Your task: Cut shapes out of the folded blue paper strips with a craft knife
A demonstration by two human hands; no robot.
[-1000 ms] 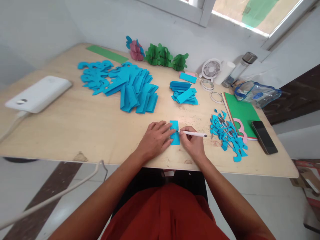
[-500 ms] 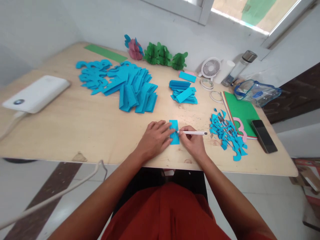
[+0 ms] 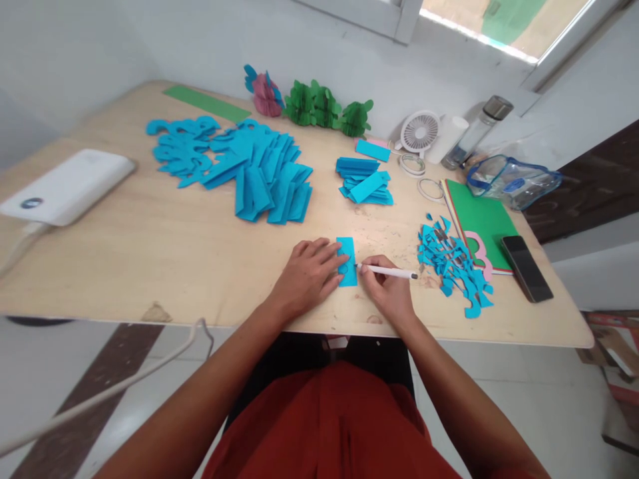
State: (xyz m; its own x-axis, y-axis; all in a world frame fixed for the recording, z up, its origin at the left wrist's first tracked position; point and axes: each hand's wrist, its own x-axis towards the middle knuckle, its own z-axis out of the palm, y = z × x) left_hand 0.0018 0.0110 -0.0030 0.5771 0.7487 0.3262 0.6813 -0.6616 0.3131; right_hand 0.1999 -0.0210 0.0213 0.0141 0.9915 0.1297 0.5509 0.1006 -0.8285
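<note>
A small blue paper rectangle lies on the wooden table near its front edge. My left hand rests flat on the paper's left side, fingers spread and pressing it down. My right hand is closed around a white pen, whose tip touches the right edge of the blue piece. A faint curved line shows on the paper.
Blue cut shapes and strips spread at the back left, a smaller blue stack behind the hands, blue scraps to the right. Green and pink sheets, a phone, tape rolls, a small fan, a bottle, a clear pouch and a white device also sit here.
The pen tip has shifted slightly along the blue piece; the left hand keeps holding it down. The view has tilted a little.
</note>
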